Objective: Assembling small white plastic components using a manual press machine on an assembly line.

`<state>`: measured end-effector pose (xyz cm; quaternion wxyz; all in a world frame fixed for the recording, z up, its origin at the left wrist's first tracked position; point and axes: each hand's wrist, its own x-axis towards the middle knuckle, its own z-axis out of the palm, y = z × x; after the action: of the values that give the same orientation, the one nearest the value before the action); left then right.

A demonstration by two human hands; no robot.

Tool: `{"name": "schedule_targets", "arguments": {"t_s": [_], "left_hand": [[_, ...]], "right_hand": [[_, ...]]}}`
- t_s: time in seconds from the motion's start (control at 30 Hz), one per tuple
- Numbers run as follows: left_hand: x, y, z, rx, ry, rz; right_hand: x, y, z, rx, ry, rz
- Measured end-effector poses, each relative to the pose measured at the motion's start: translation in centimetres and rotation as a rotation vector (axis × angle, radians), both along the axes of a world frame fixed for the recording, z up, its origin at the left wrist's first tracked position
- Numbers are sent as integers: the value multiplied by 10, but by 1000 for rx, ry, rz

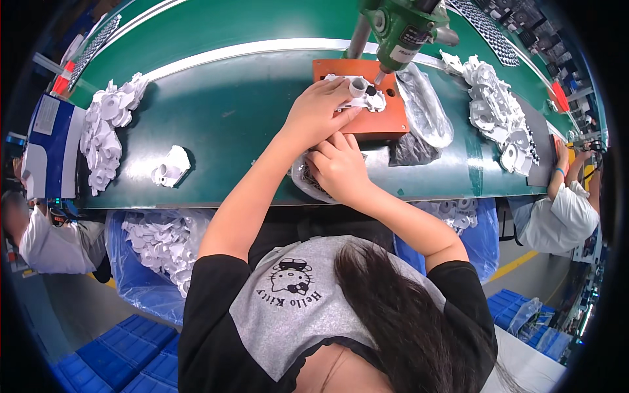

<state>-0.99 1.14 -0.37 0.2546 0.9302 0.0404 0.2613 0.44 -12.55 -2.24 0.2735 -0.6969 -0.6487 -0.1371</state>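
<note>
A white moulded plastic part [375, 101] with a round tube lies on an orange fixture block [373, 128]. My left hand [319, 110] grips this part from its left side, fingers over its top and thumb along its near edge. Just in front of the block, my right hand [339, 167] is closed, its fingers curled and partly hidden. It rests over a shallow plastic-lined dish [303, 181] of small metal pieces, too small to name. Above the block's right side hangs a green machine head [401, 36] with its tip close to the white part.
White parts are heaped at the left [113, 128] and right [496, 108]; a single white part [171, 167] lies between. A clear plastic bag [426, 108] sits beside the block. Blue lined bins [121, 262] stand below the table edge. Co-workers [557, 216] work on both sides.
</note>
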Motion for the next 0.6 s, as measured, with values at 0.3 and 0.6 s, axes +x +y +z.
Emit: {"name": "schedule_targets", "arguments": {"t_s": [0.3,0.6], "left_hand": [[-4,1,3,20,-58,16],[-2,-4,5,17,-67,4]], "right_hand": [[63,-25,76,-222,792,-68],[151,-5,47,-47,700,-236]]}}
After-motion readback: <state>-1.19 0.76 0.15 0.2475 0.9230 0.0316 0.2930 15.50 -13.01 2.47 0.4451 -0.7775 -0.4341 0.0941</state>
